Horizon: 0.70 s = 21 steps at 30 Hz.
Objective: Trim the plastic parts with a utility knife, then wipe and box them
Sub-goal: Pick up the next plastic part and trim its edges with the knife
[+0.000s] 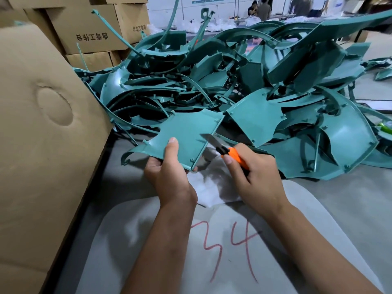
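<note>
Teal plastic part (186, 134), near centre above the surface (350, 204), is grasped in the left grip (169, 166), while the right grip (252, 172) clenches the orange utility knife (224, 150), blade at its three o'clock edge. Trimming is in hand; next calls for a steady shave along that edge, then wiping. At twelve o'clock lies the untrimmed pile (254, 77); at nine, the cardboard box (42, 124).

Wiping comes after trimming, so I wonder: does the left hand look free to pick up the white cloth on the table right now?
Probably not yet. The left hand grips the teal plastic part, which the utility knife in the right hand is trimming. The white cloth lies just beneath both hands.
</note>
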Each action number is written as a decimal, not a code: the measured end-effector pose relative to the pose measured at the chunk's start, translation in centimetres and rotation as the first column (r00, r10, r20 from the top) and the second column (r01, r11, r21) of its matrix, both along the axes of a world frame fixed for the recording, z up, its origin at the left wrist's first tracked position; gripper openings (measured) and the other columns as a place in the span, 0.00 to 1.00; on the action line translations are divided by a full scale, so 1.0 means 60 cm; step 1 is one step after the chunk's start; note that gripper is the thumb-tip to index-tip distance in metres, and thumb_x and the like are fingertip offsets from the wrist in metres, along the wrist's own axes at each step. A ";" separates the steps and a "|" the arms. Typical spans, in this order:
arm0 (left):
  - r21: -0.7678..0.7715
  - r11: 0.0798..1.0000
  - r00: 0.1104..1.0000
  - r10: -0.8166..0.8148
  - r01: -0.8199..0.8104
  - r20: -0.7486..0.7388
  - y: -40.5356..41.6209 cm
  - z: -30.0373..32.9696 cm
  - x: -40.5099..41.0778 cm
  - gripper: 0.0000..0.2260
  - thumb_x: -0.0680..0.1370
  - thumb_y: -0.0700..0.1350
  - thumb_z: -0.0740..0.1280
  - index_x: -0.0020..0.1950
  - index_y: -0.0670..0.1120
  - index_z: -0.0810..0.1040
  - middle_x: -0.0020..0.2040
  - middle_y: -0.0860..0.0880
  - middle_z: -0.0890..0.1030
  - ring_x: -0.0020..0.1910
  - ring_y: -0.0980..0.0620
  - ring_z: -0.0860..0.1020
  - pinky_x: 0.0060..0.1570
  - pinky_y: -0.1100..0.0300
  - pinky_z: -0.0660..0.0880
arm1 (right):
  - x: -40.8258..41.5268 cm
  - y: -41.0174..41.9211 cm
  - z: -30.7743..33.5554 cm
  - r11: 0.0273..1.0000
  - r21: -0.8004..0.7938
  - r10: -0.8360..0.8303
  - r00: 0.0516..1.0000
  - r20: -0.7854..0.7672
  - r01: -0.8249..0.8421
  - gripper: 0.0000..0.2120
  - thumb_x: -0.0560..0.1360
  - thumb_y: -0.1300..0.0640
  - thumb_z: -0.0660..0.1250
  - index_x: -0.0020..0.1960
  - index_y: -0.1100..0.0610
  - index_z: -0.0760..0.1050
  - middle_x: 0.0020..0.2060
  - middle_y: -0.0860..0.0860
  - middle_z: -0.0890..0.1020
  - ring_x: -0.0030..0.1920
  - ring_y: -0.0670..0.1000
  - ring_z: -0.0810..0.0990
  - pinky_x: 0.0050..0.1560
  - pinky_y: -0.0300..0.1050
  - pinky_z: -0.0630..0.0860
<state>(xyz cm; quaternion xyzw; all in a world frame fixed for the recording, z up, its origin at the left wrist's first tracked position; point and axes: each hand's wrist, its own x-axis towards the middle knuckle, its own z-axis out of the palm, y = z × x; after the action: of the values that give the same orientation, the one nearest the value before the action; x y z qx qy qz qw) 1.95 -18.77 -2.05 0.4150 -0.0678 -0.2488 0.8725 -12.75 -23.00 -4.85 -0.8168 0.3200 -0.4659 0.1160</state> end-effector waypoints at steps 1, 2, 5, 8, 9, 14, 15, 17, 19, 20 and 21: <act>-0.001 1.000 1.000 0.015 -0.015 0.021 -0.001 -0.001 0.002 0.03 0.76 0.39 0.74 0.43 0.43 0.85 0.46 0.44 0.88 0.47 0.44 0.87 0.49 0.45 0.83 | -0.001 0.001 0.002 1.000 -0.009 0.027 1.000 -0.014 -0.027 0.16 0.84 0.49 0.62 0.40 0.55 0.69 0.28 0.45 0.68 0.29 0.52 0.70 0.32 0.52 0.69; -0.001 1.000 0.999 0.028 -0.028 0.037 -0.001 0.000 0.003 0.02 0.75 0.41 0.75 0.45 0.42 0.86 0.47 0.44 0.88 0.50 0.43 0.86 0.55 0.42 0.82 | -0.002 0.003 0.004 0.998 -0.023 0.053 0.998 -0.027 -0.054 0.15 0.84 0.48 0.61 0.41 0.54 0.69 0.28 0.43 0.68 0.29 0.51 0.70 0.32 0.51 0.69; 0.018 0.998 0.996 0.058 -0.060 0.069 -0.004 0.000 0.006 0.07 0.70 0.45 0.75 0.45 0.43 0.86 0.47 0.46 0.88 0.51 0.44 0.87 0.58 0.40 0.81 | -0.002 0.009 0.010 0.989 -0.075 0.124 0.988 -0.089 -0.130 0.14 0.84 0.47 0.61 0.42 0.52 0.70 0.30 0.41 0.67 0.29 0.49 0.67 0.31 0.49 0.67; -0.027 0.999 0.997 0.037 -0.035 0.067 -0.005 -0.001 0.005 0.02 0.74 0.41 0.74 0.44 0.45 0.86 0.48 0.46 0.88 0.52 0.44 0.86 0.59 0.41 0.81 | 0.001 0.013 0.007 0.979 -0.072 0.181 0.973 -0.143 -0.193 0.13 0.83 0.48 0.63 0.42 0.52 0.70 0.30 0.42 0.66 0.30 0.48 0.67 0.31 0.49 0.67; -0.044 0.999 0.998 0.030 -0.028 0.059 -0.004 -0.001 0.006 0.02 0.76 0.39 0.74 0.44 0.45 0.86 0.49 0.46 0.88 0.52 0.44 0.86 0.59 0.41 0.81 | 0.002 0.013 0.006 0.975 -0.059 0.202 0.968 -0.151 -0.213 0.13 0.83 0.48 0.63 0.42 0.53 0.70 0.30 0.43 0.67 0.30 0.49 0.67 0.31 0.50 0.67; -0.071 0.988 0.989 -0.143 0.139 -0.049 0.002 0.007 0.022 0.08 0.79 0.40 0.72 0.57 0.43 0.84 0.53 0.46 0.87 0.52 0.46 0.86 0.47 0.50 0.84 | -0.006 0.012 0.009 0.957 -0.010 0.288 0.952 0.108 -0.289 0.16 0.84 0.48 0.63 0.40 0.55 0.69 0.30 0.45 0.67 0.30 0.48 0.68 0.33 0.43 0.65; -0.073 0.984 0.985 -0.165 0.161 -0.054 0.003 0.006 0.023 0.08 0.79 0.40 0.72 0.58 0.43 0.83 0.53 0.46 0.87 0.52 0.46 0.86 0.47 0.50 0.84 | -0.006 0.012 0.009 0.957 0.035 0.274 0.935 0.225 -0.289 0.18 0.84 0.46 0.63 0.40 0.56 0.68 0.30 0.48 0.68 0.30 0.51 0.68 0.32 0.45 0.65; -0.066 0.982 0.984 -0.178 0.176 -0.025 0.003 0.002 0.017 0.05 0.80 0.41 0.71 0.56 0.45 0.83 0.53 0.48 0.88 0.53 0.47 0.86 0.46 0.52 0.84 | -0.002 0.010 0.011 0.916 0.231 0.195 0.867 0.458 -0.328 0.23 0.81 0.42 0.66 0.41 0.60 0.68 0.30 0.58 0.69 0.29 0.59 0.67 0.30 0.52 0.67; -0.068 0.976 0.979 -0.206 0.206 0.007 0.002 -0.001 -0.001 0.06 0.81 0.41 0.70 0.58 0.45 0.82 0.56 0.46 0.87 0.58 0.45 0.85 0.54 0.49 0.83 | 0.001 0.005 0.014 0.783 0.441 0.100 0.789 0.607 -0.438 0.26 0.77 0.40 0.71 0.45 0.64 0.71 0.28 0.59 0.68 0.25 0.56 0.66 0.26 0.47 0.66; -0.067 0.972 0.974 -0.225 0.226 0.031 0.001 -0.005 -0.011 0.08 0.82 0.41 0.69 0.61 0.44 0.82 0.59 0.45 0.86 0.60 0.43 0.83 0.60 0.44 0.80 | 0.002 0.002 0.015 0.703 0.512 0.074 0.767 0.638 -0.493 0.24 0.75 0.40 0.73 0.46 0.62 0.74 0.26 0.57 0.68 0.23 0.54 0.65 0.25 0.43 0.66; -0.067 0.967 0.968 -0.244 0.247 0.058 -0.001 -0.009 -0.019 0.09 0.82 0.40 0.69 0.62 0.43 0.82 0.61 0.43 0.85 0.62 0.41 0.82 0.65 0.41 0.77 | 0.003 0.000 0.015 0.629 0.556 0.076 0.755 0.651 -0.543 0.22 0.73 0.39 0.75 0.46 0.59 0.77 0.26 0.58 0.68 0.21 0.52 0.65 0.24 0.40 0.65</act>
<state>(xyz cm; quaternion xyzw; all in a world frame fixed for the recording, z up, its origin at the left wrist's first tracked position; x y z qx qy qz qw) 0.79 -18.85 -2.58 0.3771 -0.1494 -0.3418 0.8477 -12.59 -22.99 -3.97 -0.5691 0.2714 -0.4950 0.5979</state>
